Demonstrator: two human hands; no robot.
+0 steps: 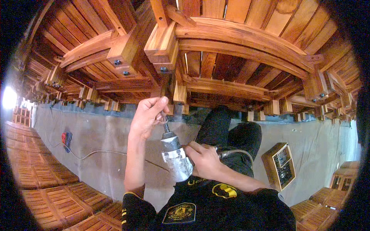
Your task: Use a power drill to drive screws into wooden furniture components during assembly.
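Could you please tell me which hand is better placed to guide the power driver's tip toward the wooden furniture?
Probably the left hand: its fingers are at the front end of the power driver, nearest the wooden furniture. The right hand is farther back, at the tool's body.

Grey floor [104,134]; on it: divided wooden box [270,168], thin hose [104,151], red-and-blue bundle [67,141]

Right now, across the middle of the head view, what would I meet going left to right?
Red and dark-blue object on the floor, left fingers, power tool, right fingers, open wooden box.
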